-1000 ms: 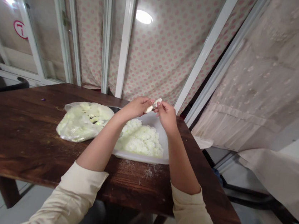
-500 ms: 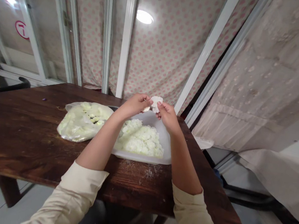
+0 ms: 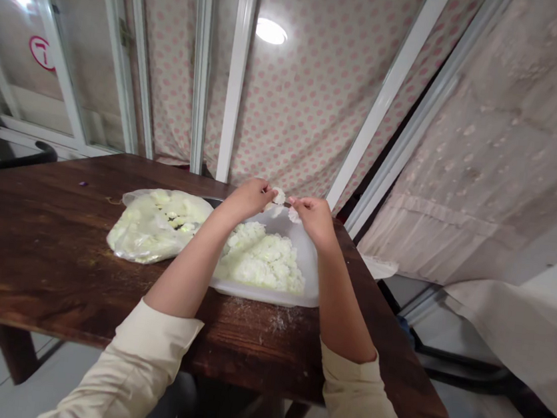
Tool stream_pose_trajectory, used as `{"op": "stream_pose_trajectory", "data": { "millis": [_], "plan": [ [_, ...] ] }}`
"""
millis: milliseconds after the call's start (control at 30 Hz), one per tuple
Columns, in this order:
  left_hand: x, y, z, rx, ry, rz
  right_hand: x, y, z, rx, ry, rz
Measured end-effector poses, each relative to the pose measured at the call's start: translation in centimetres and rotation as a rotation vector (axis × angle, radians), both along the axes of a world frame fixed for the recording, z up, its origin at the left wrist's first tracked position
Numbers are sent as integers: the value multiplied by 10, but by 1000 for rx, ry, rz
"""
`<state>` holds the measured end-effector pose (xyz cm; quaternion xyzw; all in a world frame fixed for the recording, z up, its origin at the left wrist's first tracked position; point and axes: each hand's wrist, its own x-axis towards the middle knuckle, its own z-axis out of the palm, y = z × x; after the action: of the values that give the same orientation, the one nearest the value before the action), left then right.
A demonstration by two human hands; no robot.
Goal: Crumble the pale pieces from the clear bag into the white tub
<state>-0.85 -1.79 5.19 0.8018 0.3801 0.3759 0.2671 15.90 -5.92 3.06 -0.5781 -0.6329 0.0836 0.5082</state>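
Over the far side of a white plastic tub point(image 3: 308, 263), my left hand point(image 3: 249, 199) pinches a small white ruffled petal piece point(image 3: 278, 197). A short gap away, my right hand point(image 3: 314, 218) is closed on another white scalloped petal piece point(image 3: 294, 215), which hangs below its fingertips. In the tub lies a heap of white, frilly, flower-like pieces point(image 3: 267, 261). To the left of my left forearm rests a clear plastic bag point(image 3: 141, 244) with pale yellow-green pieces in it. What the pieces are made of is too small to tell.
The dark wooden table point(image 3: 53, 244) carries the tub and the bag. Whitish specks point(image 3: 279, 318) lie in front of the tub. Behind the table stand framed panels with a dotted curtain point(image 3: 310, 105). A dark metal frame point(image 3: 466, 365) is at the right.
The round white piece between my hands is now apart as two pieces, one in each hand. My fingertips have drawn slightly away from each other, and my hands are a little lower.
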Motion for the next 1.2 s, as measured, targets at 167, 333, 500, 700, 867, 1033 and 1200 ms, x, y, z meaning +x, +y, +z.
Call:
{"op": "stream_pose_trajectory", "data": {
  "millis": [167,333,500,700,867,1033,1200],
  "plan": [
    [4,1,-3,19,7,-25,-1,6,-6,23,26,58],
    [15,1,-5,81,-157,-124,-12,5,-5,65,-2,297],
    [16,-11,-1,1,-273,-256,-16,4,-4,205,-4,246],
    [17,-13,0,-164,-196,-299,-12,1,-3,305,-51,45],
    [20,-13,-1,-127,-174,-305,-17,-6,0,301,-178,-109],
    [21,-14,-3,-45,-125,-283,-17,-8,0,277,-140,-193],
    [21,-17,-2,-19,-113,-245,-12,0,-3,325,-32,-119]
  ]
}}
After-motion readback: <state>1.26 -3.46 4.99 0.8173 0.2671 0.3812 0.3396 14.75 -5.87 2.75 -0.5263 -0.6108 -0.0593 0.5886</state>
